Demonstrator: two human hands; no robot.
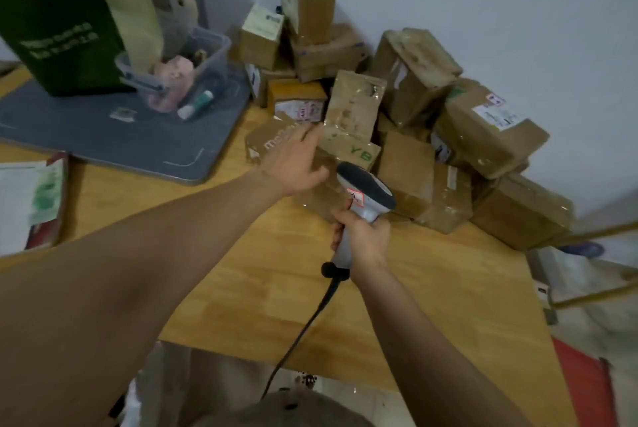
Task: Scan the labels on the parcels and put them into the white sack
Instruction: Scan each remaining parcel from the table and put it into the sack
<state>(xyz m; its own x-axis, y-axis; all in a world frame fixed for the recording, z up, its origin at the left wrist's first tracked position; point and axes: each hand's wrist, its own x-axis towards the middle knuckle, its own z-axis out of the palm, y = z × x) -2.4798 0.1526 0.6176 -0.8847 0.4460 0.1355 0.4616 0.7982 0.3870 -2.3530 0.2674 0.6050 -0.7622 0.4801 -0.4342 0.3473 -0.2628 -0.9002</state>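
At the far right of the wooden surface (pixel 276 281), against the white wall: a heap of brown taped parcels (pixel 414 91), several with white labels showing. On the near left side of that heap, a flat parcel (pixel 272 141) with pale lettering (too blurred to read). Over it, left hand (pixel 293 167), fingers spread and fairly straight, gripping nothing; contact with the cardboard impossible to tell through the blur. Just right of it and nearer, right hand (pixel 364 236) wrapped round the handle of a grey barcode scanner (pixel 366 188), head pointed away toward the heap, black cable (pixel 310 323) trailing off the near edge. Far left: grey mat (pixel 103 136) carrying a clear plastic tub (pixel 207 46) of small items and a dark green paper bag (pixel 58 29). At the left edge, printed papers (pixel 27 198). Below the near edge, pale material (pixel 138 395), too blurred to identify.
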